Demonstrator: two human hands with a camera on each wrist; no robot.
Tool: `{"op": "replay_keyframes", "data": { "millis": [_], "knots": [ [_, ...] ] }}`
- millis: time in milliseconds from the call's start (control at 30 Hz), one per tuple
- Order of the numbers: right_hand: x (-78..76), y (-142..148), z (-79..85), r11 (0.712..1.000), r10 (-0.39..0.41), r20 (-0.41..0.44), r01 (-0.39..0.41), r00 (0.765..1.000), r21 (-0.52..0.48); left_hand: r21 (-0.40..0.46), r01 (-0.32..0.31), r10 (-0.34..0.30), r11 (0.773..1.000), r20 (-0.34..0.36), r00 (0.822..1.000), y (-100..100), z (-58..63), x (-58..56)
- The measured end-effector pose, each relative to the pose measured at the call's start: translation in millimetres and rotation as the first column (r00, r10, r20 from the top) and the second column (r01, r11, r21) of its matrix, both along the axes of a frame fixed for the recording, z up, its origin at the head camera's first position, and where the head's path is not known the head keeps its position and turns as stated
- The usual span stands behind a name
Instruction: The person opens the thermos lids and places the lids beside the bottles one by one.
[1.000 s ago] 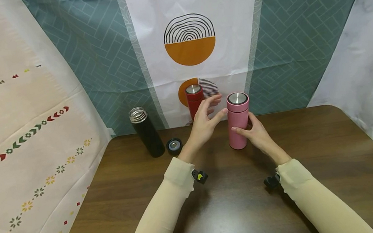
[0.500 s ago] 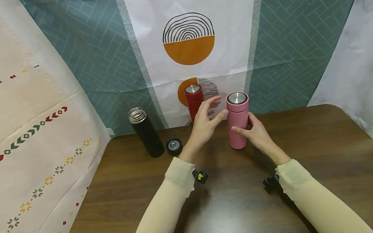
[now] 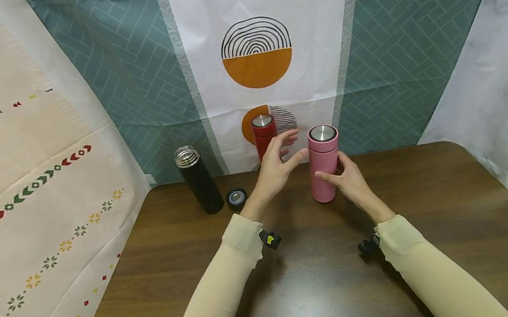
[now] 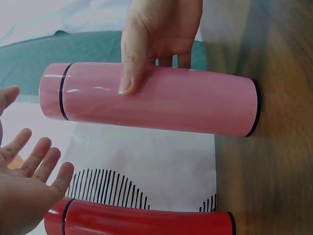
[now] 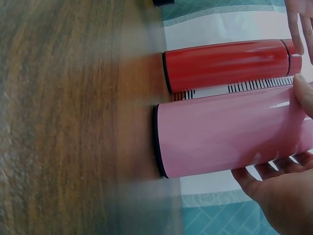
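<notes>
An upright pink thermos bottle (image 3: 324, 171) with a steel-topped lid stands on the wooden table (image 3: 308, 289). My right hand (image 3: 349, 182) grips it from the right, thumb across the front and fingers behind. My left hand (image 3: 275, 173) is held beside the bottle's lid with its fingers spread and loosely bent. In the left wrist view, a gap shows between the left hand (image 4: 29, 181) and the pink bottle (image 4: 156, 100). Behind that hand stands a red thermos bottle (image 3: 265, 138) with its lid on; its lower part is hidden in the head view.
A black thermos bottle (image 3: 202, 185) without its lid, threaded steel neck showing, stands at the left. Next to its base lies a black lid (image 3: 237, 198), inside facing up. Patterned cloths (image 3: 144, 82) hang right behind the table's back edge.
My left hand has shifted very slightly to the left, away from the pink bottle's lid. The right hand and the bottles keep their places.
</notes>
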State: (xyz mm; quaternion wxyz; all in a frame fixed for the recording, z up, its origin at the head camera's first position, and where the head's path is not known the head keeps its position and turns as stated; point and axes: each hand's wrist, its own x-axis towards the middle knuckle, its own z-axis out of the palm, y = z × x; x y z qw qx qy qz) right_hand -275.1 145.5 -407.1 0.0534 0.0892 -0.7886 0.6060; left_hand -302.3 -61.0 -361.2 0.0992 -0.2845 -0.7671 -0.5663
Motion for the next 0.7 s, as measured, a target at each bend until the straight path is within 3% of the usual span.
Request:
{"op": "replay_keyframes", "data": {
  "millis": [267,700],
  "knots": [
    [-18.5,8.5,-23.6,1.000,-0.003,-0.022,0.003,1.000,-0.003,-0.009,0.009,-0.009,1.000,-0.002,1.000,-5.7,5.0,0.2],
    [-4.0,-2.4,-14.8,1.000,0.028,-0.062,-0.027,0.998,0.009,0.004,0.047,-0.047,0.999,-0.015,0.999,-21.3,14.7,7.3]
  ]
}}
